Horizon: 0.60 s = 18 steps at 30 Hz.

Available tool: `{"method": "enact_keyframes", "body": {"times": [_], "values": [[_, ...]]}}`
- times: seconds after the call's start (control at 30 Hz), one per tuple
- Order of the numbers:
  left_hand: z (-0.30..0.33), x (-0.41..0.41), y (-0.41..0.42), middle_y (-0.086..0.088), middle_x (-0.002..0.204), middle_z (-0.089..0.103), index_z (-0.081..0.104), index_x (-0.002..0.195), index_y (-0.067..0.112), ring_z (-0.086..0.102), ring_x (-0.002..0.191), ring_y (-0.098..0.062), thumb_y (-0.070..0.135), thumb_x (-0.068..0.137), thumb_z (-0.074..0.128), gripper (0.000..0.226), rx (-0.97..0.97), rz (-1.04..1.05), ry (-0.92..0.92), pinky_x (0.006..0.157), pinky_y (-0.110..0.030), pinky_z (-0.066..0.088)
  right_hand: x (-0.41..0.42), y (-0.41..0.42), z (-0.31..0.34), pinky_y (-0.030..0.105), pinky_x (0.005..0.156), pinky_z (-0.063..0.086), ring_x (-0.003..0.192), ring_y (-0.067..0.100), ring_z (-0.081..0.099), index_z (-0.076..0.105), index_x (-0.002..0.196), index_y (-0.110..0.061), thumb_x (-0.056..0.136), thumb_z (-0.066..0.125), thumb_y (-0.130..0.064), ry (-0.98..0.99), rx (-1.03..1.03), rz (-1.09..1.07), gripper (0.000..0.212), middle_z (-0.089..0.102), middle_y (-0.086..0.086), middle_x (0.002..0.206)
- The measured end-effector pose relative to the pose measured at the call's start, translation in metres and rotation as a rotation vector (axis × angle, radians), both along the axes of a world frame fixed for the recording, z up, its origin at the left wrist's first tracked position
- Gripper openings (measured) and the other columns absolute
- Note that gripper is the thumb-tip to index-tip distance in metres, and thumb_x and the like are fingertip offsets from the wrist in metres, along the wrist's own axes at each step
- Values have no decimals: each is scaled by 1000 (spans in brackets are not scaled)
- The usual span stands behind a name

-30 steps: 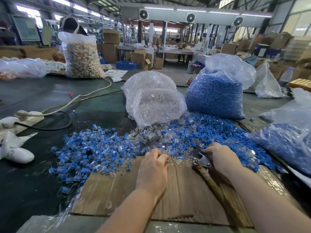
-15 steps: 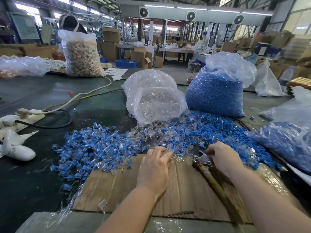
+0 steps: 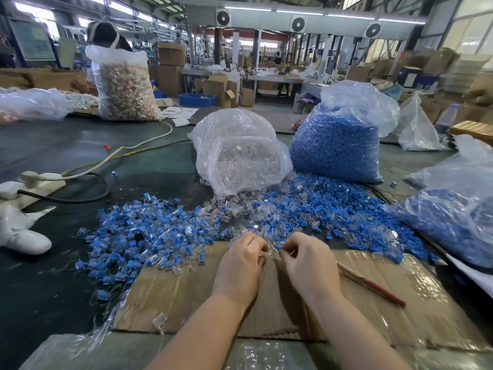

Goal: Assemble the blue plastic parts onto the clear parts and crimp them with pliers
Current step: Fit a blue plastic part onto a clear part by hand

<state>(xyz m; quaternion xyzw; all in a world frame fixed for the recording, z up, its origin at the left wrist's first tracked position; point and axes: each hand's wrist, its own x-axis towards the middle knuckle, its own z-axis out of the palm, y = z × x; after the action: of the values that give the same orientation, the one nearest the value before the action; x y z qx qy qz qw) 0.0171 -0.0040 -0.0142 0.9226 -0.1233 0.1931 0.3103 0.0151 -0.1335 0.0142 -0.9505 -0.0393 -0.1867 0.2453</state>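
A flattened cardboard sheet (image 3: pixel 186 295) lies nearest, wrapped in clear film, on a dark table (image 3: pixel 53 156). Two bare forearms reach over the cardboard, and the hands meet just above its far edge. The left hand (image 3: pixel 241 265) has its fingers curled, pinching a small clear part (image 3: pixel 262 254) at the fingertips. The right hand (image 3: pixel 306 263) is also curled, fingertips pinched close to the left hand's; what it holds is too small to tell. Right of the right hand, the pliers (image 3: pixel 370 285) lie on the cardboard, only their red-brown handles showing, touched by neither hand.

Just beyond the cardboard's far edge spreads a loose heap: assembled pieces (image 3: pixel 138 236) to the left, mixed clear and blue, and blue parts (image 3: pixel 320 209) to the right, with clear pieces scattered between. Behind the heap stand a bag of clear parts (image 3: pixel 240 161) and, to its right, a taller bag of blue parts (image 3: pixel 336 140). Another blue-filled bag (image 3: pixel 453 222) lies at the cardboard's right. Left of the cardboard are a white object (image 3: pixel 24 236) and a power strip (image 3: pixel 32 180) with cables. Farthest away, a bag of pale pieces (image 3: pixel 125 89) stands at the table's far left, a person partly hidden behind it.
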Motion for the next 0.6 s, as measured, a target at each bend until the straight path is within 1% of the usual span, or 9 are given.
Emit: {"method": "enact_keyframes", "body": {"times": [0.13, 0.2, 0.27, 0.4, 0.5, 0.6], "values": [[-1, 0, 1, 8, 112, 54, 57, 118, 19, 52, 100, -7, 15, 91, 56, 28, -3, 2, -15, 89, -21, 43, -8, -1, -14, 27, 73, 40, 86, 16, 58, 62, 84, -19, 86, 59, -25, -8, 2, -6, 7, 65, -5, 85], [-2, 0, 0, 7, 111, 52, 55, 125, 18, 52, 97, -9, 17, 91, 56, 34, 14, -3, -1, 89, -23, 43, -11, -2, -19, 28, 73, 39, 85, 18, 58, 61, 84, -17, 86, 60, -25, -19, 3, 10, 8, 65, -4, 85], [-3, -1, 1, 8, 108, 49, 55, 126, 19, 53, 92, -8, 19, 91, 57, 35, 14, -4, 9, 88, -23, 44, -13, -2, -21, 29, 71, 38, 83, 19, 58, 61, 82, -16, 85, 62, -24, -37, 23, 18, 9, 65, -3, 82], [-2, -2, 0, 11, 106, 45, 59, 116, 20, 54, 84, -6, 21, 88, 62, 29, -33, 14, 16, 82, -18, 46, -15, -3, -21, 29, 69, 37, 82, 20, 58, 59, 81, -16, 85, 62, -23, -53, 37, 28, 9, 65, -2, 81], [-1, -2, 1, 13, 102, 42, 60, 104, 20, 53, 81, -5, 24, 85, 66, 21, -69, 32, 28, 78, -14, 42, -15, -4, -22, 29, 68, 36, 80, 21, 58, 57, 80, -15, 86, 61, -23, -54, 43, 35, 10, 65, -1, 80], [0, -3, 2, 14, 95, 40, 59, 95, 21, 51, 75, -3, 25, 81, 70, 18, -87, 31, 37, 78, -16, 43, -15, -4, -22, 29, 67, 34, 81, 21, 57, 57, 81, -14, 87, 60, -23, -52, 37, 43, 11, 64, -1, 80]]}}
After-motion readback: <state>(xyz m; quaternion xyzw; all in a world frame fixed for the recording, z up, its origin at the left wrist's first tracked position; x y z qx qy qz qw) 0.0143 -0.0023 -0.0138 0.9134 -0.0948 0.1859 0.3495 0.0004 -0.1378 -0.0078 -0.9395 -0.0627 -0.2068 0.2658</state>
